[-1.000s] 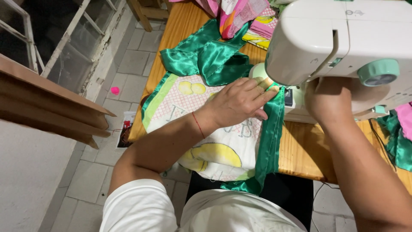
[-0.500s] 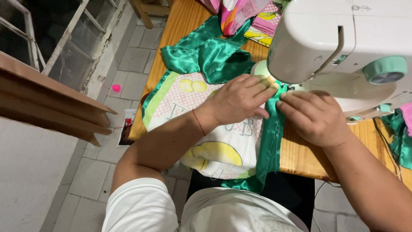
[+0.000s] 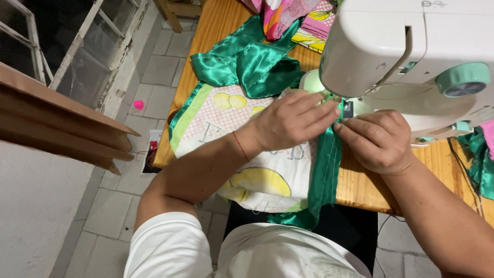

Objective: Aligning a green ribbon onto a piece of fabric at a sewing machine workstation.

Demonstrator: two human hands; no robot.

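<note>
A white sewing machine (image 3: pixel 411 51) with a mint-green handwheel stands on a wooden table (image 3: pixel 365 185). Under its needle end lies a printed pink, yellow and white fabric (image 3: pixel 257 175) edged with a shiny green satin strip (image 3: pixel 324 180). My left hand (image 3: pixel 293 121) lies flat on the printed fabric, fingers reaching to the green edge by the needle. My right hand (image 3: pixel 378 141) pinches the green strip just right of it, fingertips meeting those of the left. The needle itself is hidden behind the hands.
More green satin (image 3: pixel 247 64) is bunched at the table's far left. Pink and yellow cloth (image 3: pixel 293 18) is piled at the back. A tiled floor (image 3: pixel 154 62) with a small pink object (image 3: pixel 138 104) lies left. A brown shelf edge (image 3: pixel 62 123) juts in from the left.
My right hand came down from the machine's side to the green strip, next to the left hand. The left hand stayed on the fabric.
</note>
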